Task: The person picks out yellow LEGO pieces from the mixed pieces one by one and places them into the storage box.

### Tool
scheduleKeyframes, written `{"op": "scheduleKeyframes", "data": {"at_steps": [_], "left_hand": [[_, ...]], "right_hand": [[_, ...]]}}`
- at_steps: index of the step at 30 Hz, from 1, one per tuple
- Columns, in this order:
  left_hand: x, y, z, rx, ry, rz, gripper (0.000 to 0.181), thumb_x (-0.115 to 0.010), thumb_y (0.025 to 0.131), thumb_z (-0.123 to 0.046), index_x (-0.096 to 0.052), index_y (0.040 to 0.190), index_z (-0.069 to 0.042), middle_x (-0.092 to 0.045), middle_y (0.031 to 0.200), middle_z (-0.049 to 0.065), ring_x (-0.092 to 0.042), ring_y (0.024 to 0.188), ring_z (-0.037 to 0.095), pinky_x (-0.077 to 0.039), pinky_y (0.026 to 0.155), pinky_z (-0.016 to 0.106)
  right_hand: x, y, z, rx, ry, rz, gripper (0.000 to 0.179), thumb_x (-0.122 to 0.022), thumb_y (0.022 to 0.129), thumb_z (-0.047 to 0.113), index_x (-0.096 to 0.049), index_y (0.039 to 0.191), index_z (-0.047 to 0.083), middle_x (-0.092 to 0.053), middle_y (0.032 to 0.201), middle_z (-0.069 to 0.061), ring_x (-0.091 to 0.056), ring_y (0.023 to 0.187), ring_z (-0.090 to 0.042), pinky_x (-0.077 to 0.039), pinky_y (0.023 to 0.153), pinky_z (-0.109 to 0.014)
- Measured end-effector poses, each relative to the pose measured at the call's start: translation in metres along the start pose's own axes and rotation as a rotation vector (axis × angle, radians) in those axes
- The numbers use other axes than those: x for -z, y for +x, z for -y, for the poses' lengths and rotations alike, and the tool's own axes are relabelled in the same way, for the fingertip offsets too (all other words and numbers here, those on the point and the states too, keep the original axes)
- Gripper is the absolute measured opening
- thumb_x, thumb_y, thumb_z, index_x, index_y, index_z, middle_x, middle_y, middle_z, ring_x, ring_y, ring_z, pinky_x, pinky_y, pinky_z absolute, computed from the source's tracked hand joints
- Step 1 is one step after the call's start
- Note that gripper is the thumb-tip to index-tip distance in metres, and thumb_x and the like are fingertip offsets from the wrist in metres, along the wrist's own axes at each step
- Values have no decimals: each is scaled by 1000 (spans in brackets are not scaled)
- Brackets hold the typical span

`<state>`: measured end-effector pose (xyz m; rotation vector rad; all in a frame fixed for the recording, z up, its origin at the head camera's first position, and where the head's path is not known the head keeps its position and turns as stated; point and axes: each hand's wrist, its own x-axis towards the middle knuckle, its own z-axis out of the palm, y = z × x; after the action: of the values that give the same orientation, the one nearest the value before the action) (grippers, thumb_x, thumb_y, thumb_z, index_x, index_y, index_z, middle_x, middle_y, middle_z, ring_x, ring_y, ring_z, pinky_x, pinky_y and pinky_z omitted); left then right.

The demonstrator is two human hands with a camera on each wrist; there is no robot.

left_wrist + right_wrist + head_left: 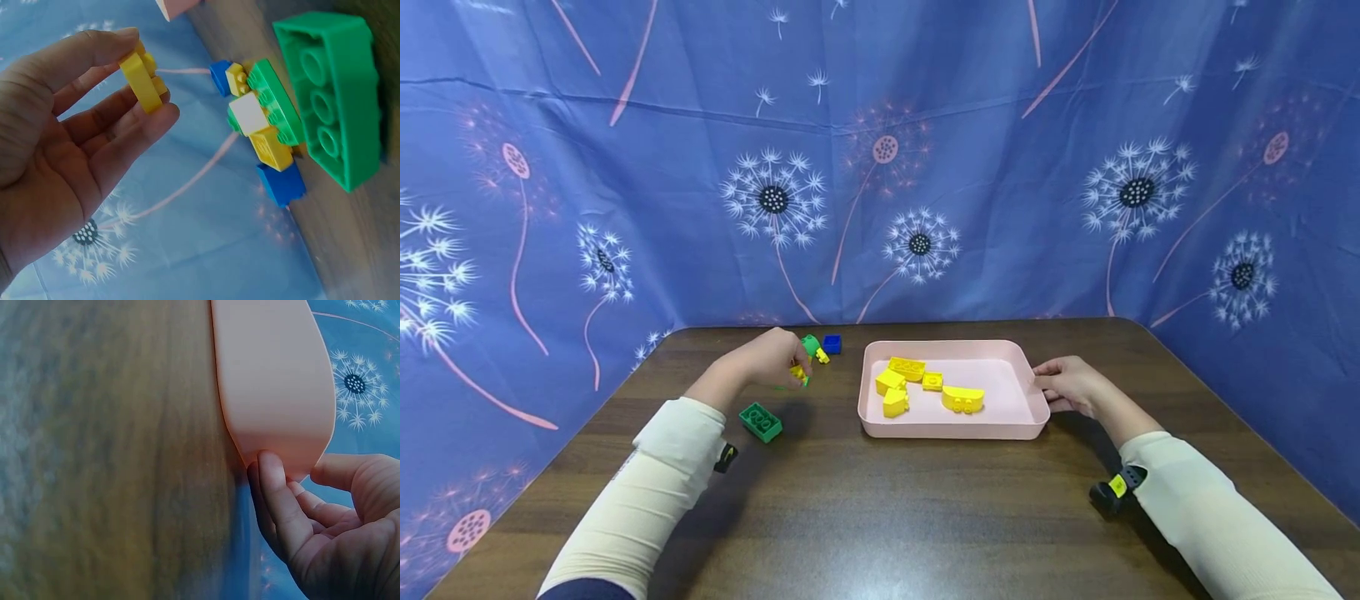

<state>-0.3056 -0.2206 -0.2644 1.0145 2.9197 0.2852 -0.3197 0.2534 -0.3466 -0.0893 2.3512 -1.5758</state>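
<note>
My left hand (772,357) pinches a small yellow building brick (145,83) between thumb and fingertips, held up above the other bricks in the left wrist view. Below it in the head view lies a green brick (761,422), its hollow underside up. At the end of the pink tray (955,429), my right hand (1071,385) holds the outer wall, thumb at the rim and fingers lower down, as the right wrist view shows. Inside the tray, towards its left and middle, lie several yellow bricks, among them a curved one (962,400).
Behind the left hand sit a blue brick (832,343), a green piece (810,345) and a small yellow brick (822,356). The left wrist view shows a white-faced piece (248,114) there. A blue dandelion-print cloth (880,208) hangs behind the brown table (880,517).
</note>
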Motion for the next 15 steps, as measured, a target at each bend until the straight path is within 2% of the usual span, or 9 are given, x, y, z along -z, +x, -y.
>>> {"op": "scheduleKeyframes", "data": {"at_steps": [4,11,15], "left_hand": [[1,3,-10,-26,6,6,10,-79,75,-6,-78,84,-11,-68,77,-5,-50,67,10,-45,61,26],[-2,15,-26,-94,-4,-5,8,-78,77,-7,-78,84,-11,-68,77,-5,-51,67,9,-46,62,26],[-4,27,-35,-112,-9,11,10,-79,78,-10,-78,88,-12,-68,77,-8,-54,69,10,-49,65,26]], "right_hand": [[0,0,-2,-7,7,-2,45,-52,98,5,-38,132,-21,-63,100,-16,-65,82,-17,-57,75,-40],[5,2,-3,28,36,47,45,-56,95,6,-41,127,-22,-64,96,-16,-67,81,-17,-57,74,-40],[2,2,-2,6,8,7,46,-53,96,6,-39,131,-20,-63,101,-18,-66,83,-17,-57,76,-41]]}}
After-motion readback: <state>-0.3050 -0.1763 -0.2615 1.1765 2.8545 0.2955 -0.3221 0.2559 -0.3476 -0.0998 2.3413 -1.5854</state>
